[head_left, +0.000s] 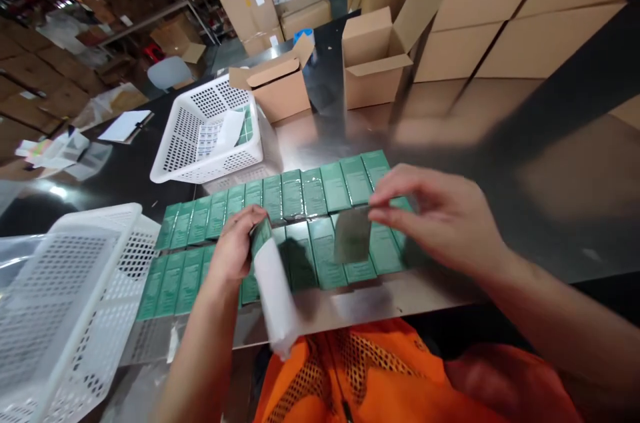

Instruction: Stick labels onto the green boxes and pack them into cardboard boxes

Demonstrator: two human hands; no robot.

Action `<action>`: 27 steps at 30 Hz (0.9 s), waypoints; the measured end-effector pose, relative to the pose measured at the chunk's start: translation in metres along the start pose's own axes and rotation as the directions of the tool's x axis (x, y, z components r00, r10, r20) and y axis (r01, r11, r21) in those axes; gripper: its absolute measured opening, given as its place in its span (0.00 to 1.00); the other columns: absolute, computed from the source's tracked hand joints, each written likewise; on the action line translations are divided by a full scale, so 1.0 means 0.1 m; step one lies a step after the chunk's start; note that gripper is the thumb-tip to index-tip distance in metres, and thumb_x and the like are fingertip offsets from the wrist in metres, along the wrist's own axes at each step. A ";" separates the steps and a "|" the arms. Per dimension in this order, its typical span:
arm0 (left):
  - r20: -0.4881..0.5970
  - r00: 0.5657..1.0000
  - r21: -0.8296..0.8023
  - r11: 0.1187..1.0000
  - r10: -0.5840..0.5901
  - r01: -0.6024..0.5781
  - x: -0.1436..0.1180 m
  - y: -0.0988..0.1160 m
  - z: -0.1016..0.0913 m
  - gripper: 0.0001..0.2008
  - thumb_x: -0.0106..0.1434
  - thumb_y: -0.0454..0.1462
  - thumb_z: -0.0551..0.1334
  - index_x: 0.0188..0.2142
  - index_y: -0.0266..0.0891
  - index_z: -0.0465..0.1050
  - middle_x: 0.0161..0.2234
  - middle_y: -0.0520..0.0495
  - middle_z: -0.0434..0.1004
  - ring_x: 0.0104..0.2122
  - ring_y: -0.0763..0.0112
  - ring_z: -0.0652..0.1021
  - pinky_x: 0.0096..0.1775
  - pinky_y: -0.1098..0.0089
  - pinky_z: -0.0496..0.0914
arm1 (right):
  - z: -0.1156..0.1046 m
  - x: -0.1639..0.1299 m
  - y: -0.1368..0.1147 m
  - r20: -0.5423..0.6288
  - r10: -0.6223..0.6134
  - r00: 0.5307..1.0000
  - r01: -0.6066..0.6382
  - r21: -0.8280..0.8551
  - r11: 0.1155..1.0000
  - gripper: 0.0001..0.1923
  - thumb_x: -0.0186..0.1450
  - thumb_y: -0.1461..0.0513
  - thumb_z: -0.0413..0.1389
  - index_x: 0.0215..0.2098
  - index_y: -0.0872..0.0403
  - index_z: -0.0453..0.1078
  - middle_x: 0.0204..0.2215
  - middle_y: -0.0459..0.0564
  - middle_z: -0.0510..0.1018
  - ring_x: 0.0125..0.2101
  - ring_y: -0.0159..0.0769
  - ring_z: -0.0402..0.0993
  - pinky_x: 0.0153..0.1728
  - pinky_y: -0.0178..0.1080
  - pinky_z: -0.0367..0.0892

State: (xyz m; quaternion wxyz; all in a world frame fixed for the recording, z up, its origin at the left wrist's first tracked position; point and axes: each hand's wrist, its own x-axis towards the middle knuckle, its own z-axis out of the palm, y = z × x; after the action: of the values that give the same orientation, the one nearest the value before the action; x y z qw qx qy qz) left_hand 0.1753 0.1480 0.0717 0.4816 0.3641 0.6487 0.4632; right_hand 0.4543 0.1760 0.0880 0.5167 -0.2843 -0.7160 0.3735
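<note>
My left hand [236, 242] is closed around the top of a sheet of stickers [275, 286], green at its upper end, its white side hanging towards my body. Between the thumb and finger of my right hand [440, 213] is a small see-through sticker [353, 236], greyish green and slightly blurred. Beneath both hands, two rows of green boxes [327, 256] lie side by side on the metal table. Some in the back row [313, 191] have a glossy shine. My hands cover part of the front row.
A white basket [167, 143] with printed sheets [230, 130] stands behind the boxes. Another white basket [125, 276] is at the left edge. Open cartons [283, 93] [373, 86] stand at the back, and stacked cartons [460, 50] at the right. A clipboard [125, 126] lies far left.
</note>
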 end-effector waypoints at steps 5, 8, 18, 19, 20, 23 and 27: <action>0.263 0.964 0.338 0.932 0.041 -0.132 0.04 0.02 0.37 0.21 0.59 0.54 0.63 0.32 0.38 0.81 0.27 0.48 0.76 0.26 0.69 0.70 0.30 0.70 0.62 | -0.13 0.46 0.68 0.127 0.409 0.904 -0.425 0.145 0.894 0.17 0.53 0.51 0.69 0.34 0.54 0.75 0.27 0.46 0.77 0.28 0.33 0.70 0.30 0.38 0.64; 0.328 0.941 0.432 0.872 0.085 -0.230 0.13 -0.03 0.54 0.21 0.61 0.53 0.61 0.39 0.38 0.80 0.27 0.50 0.76 0.27 0.68 0.70 0.32 0.70 0.62 | -0.03 0.56 0.92 0.185 0.458 0.870 -0.489 0.191 0.851 0.18 0.50 0.52 0.69 0.32 0.55 0.75 0.25 0.44 0.76 0.27 0.32 0.69 0.30 0.37 0.62; 0.262 0.965 0.672 0.720 -0.017 -0.170 0.44 -0.22 0.79 0.15 0.62 0.45 0.58 0.23 0.41 0.70 0.18 0.54 0.64 0.22 0.71 0.63 0.28 0.68 0.55 | 0.21 0.58 1.33 0.090 0.456 0.885 -0.431 -0.212 0.877 0.10 0.60 0.56 0.62 0.33 0.56 0.79 0.26 0.47 0.80 0.28 0.35 0.72 0.30 0.35 0.62; 0.256 0.966 0.693 0.704 -0.036 -0.157 0.46 -0.22 0.81 0.15 0.63 0.45 0.58 0.23 0.41 0.70 0.18 0.54 0.64 0.22 0.70 0.64 0.29 0.68 0.55 | 0.22 0.57 1.36 0.081 0.465 0.882 -0.430 -0.267 0.862 0.09 0.61 0.57 0.62 0.33 0.55 0.80 0.26 0.47 0.80 0.28 0.35 0.73 0.30 0.35 0.62; 0.250 0.967 0.708 0.691 -0.051 -0.147 0.48 -0.23 0.83 0.15 0.63 0.44 0.58 0.24 0.41 0.71 0.18 0.54 0.64 0.22 0.70 0.64 0.29 0.67 0.55 | 0.23 0.56 1.39 0.075 0.470 0.879 -0.427 -0.315 0.848 0.09 0.61 0.58 0.62 0.33 0.55 0.80 0.26 0.46 0.80 0.28 0.34 0.73 0.30 0.35 0.61; 0.238 0.968 0.728 0.675 -0.081 -0.123 0.53 -0.24 0.86 0.15 0.63 0.44 0.59 0.23 0.41 0.72 0.17 0.53 0.64 0.21 0.69 0.64 0.28 0.67 0.55 | 0.24 0.55 1.43 0.053 0.475 0.878 -0.412 -0.421 0.808 0.08 0.62 0.58 0.63 0.34 0.54 0.80 0.26 0.45 0.81 0.28 0.33 0.72 0.30 0.35 0.60; 0.237 0.967 0.728 0.676 -0.090 -0.116 0.57 -0.25 0.88 0.16 0.63 0.43 0.60 0.20 0.41 0.72 0.15 0.54 0.61 0.19 0.70 0.61 0.27 0.67 0.52 | 0.25 0.54 1.45 0.028 0.478 0.878 -0.409 -0.477 0.778 0.08 0.63 0.57 0.63 0.33 0.53 0.80 0.26 0.45 0.80 0.27 0.33 0.71 0.29 0.35 0.58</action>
State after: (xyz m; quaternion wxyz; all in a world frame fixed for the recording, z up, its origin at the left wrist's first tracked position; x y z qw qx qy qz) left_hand 0.2437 0.2147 0.0225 0.3695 0.5876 0.7105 0.1160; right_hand 0.4168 0.2938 -0.0080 0.2777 -0.5299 -0.7321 0.3258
